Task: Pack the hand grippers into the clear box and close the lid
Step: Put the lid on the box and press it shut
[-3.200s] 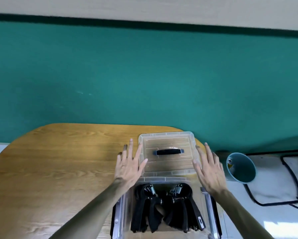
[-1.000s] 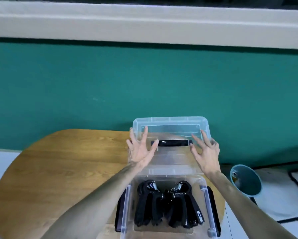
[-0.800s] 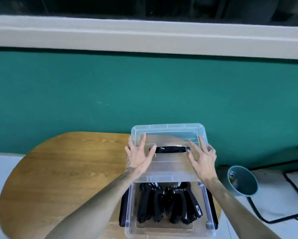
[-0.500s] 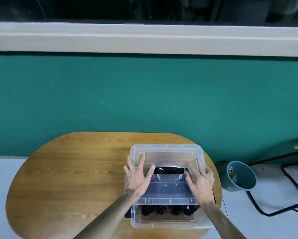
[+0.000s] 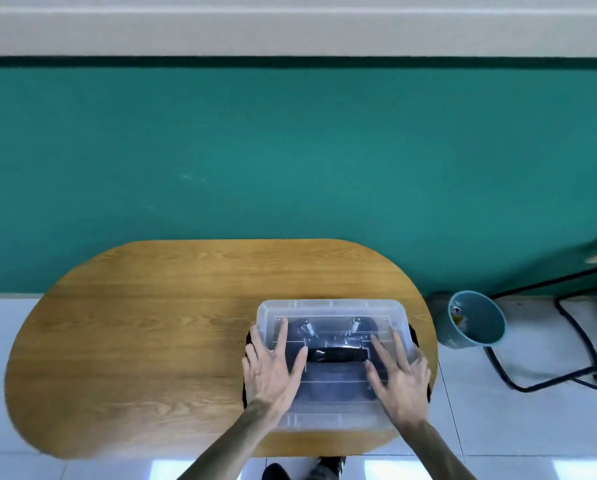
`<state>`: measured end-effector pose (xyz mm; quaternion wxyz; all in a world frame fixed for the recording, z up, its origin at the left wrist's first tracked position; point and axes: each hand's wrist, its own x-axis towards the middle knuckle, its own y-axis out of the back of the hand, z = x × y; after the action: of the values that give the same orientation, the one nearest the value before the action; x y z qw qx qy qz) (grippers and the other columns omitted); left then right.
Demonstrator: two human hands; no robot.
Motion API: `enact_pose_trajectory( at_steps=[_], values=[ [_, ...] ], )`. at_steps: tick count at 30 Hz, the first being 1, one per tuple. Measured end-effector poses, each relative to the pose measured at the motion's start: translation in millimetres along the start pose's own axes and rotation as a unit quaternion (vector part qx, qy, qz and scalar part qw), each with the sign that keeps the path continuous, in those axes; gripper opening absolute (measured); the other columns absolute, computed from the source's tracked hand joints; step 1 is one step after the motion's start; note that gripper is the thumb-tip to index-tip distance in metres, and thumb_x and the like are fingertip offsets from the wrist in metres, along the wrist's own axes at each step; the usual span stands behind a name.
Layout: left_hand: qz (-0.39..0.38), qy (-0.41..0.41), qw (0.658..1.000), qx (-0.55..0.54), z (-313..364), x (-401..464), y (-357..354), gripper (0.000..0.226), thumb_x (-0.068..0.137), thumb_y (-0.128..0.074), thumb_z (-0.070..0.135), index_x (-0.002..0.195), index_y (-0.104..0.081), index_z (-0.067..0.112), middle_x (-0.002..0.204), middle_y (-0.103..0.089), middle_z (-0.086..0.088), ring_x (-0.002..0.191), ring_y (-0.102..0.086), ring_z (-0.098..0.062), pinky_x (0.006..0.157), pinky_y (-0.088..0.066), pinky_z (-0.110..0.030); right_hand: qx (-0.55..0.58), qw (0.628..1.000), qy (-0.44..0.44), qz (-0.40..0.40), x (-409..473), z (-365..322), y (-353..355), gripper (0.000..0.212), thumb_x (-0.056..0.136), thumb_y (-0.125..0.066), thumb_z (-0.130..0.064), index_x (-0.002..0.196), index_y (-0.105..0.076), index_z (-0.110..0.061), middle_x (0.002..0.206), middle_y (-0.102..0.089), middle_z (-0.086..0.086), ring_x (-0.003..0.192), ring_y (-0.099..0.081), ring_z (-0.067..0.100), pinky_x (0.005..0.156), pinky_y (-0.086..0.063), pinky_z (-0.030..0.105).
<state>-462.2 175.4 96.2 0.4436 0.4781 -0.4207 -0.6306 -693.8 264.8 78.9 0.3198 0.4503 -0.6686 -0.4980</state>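
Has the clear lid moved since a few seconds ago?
Yes. The lid came toward the person, from the table behind the box onto the box, covering the hand grippers.

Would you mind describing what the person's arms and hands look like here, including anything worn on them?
Both forearms are bare as far as the frame shows, with no sleeves in view. The left hand and right hand wear no gloves, and no rings, watch or bracelets are visible.

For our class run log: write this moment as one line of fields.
stage: closing | lid: on clear box | hand grippers: inside | left hand, right hand: flat on lid | latches: cannot tell
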Motion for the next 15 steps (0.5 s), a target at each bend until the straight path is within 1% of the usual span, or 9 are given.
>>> enact_pose_trajectory(
  at_steps=[5, 8, 10, 11, 12, 13, 14, 15],
  values=[
    [-0.015, 0.001, 1.0, 0.013, 1, -7, -9, 0.072, 0.095, -0.006, 0.074, 0.153, 0.024, 0.044, 0.162, 0.004, -0.022, 0.116, -0.036, -0.024, 0.093, -0.036, -0.033, -0.041, 0.999, 0.017, -0.028, -7, 7, -6, 0.063, 0.091, -0.036, -0.063, 0.149, -0.041, -0.038, 0.166, -0.019, -0.001, 0.12, -0.042, 0.042, 0.086, -0.047, 0.052],
    [-0.011, -0.001, 1.0, 0.013, 1, -5, -12, 0.072, 0.093, -0.001, 0.076, 0.153, 0.024, 0.044, 0.164, 0.004, -0.022, 0.111, -0.039, -0.022, 0.089, -0.037, -0.033, -0.053, 0.998, 0.017, -0.037, -6, 7, -7, 0.064, 0.092, -0.035, -0.063, 0.15, -0.038, -0.038, 0.166, -0.019, 0.001, 0.123, -0.043, 0.044, 0.086, -0.047, 0.054],
    [-0.004, -0.007, 1.0, 0.019, -4, -4, -16, 0.072, 0.091, 0.006, 0.076, 0.153, 0.023, 0.043, 0.165, 0.008, -0.023, 0.107, -0.042, -0.022, 0.085, -0.038, -0.034, -0.052, 0.998, 0.014, -0.041, -4, 7, -5, 0.062, 0.093, -0.034, -0.062, 0.15, -0.036, -0.039, 0.166, -0.019, 0.002, 0.125, -0.042, 0.045, 0.087, -0.048, 0.055],
    [0.003, -0.01, 1.0, 0.018, -6, -3, -18, 0.073, 0.091, 0.008, 0.076, 0.155, 0.019, 0.042, 0.165, 0.012, -0.023, 0.107, -0.045, -0.024, 0.085, -0.039, -0.035, -0.055, 0.997, 0.018, -0.042, -2, 9, -5, 0.06, 0.094, -0.033, -0.061, 0.15, -0.037, -0.04, 0.166, -0.019, 0.002, 0.128, -0.041, 0.045, 0.088, -0.048, 0.056],
    [0.01, -0.013, 1.0, 0.016, -8, -1, -19, 0.074, 0.092, 0.006, 0.077, 0.157, 0.014, 0.042, 0.164, 0.018, -0.024, 0.113, -0.047, -0.028, 0.086, -0.041, -0.037, -0.06, 0.997, 0.029, -0.041, 0, 12, -4, 0.059, 0.095, -0.032, -0.06, 0.15, -0.038, -0.04, 0.166, -0.017, 0.003, 0.132, -0.038, 0.045, 0.091, -0.047, 0.057],
    [0.012, -0.02, 1.0, 0.01, -9, 1, -20, 0.074, 0.093, 0.0, 0.077, 0.158, 0.01, 0.041, 0.163, 0.022, -0.023, 0.125, -0.045, -0.034, 0.093, -0.043, -0.041, -0.066, 0.996, 0.048, -0.038, 1, 16, -3, 0.058, 0.096, -0.032, -0.058, 0.15, -0.039, -0.038, 0.167, -0.014, 0.005, 0.14, -0.032, 0.044, 0.097, -0.044, 0.058],
    [0.011, -0.03, 0.999, 0.007, -9, 4, -20, 0.074, 0.095, -0.007, 0.076, 0.159, 0.007, 0.04, 0.164, 0.024, -0.02, 0.142, -0.032, -0.039, 0.102, -0.041, -0.046, -0.068, 0.995, 0.07, -0.03, 4, 20, -3, 0.058, 0.097, -0.031, -0.056, 0.15, -0.04, -0.034, 0.167, -0.012, 0.007, 0.147, -0.024, 0.041, 0.105, -0.039, 0.058],
    [0.014, -0.047, 0.999, 0.007, -10, 7, -18, 0.075, 0.097, -0.013, 0.074, 0.159, 0.005, 0.038, 0.165, 0.024, -0.017, 0.153, -0.012, -0.038, 0.111, -0.035, -0.051, -0.066, 0.994, 0.091, -0.018, 7, 22, -3, 0.059, 0.099, -0.031, -0.054, 0.152, -0.038, -0.03, 0.167, -0.011, 0.01, 0.151, -0.017, 0.037, 0.112, -0.033, 0.056]
  ],
)
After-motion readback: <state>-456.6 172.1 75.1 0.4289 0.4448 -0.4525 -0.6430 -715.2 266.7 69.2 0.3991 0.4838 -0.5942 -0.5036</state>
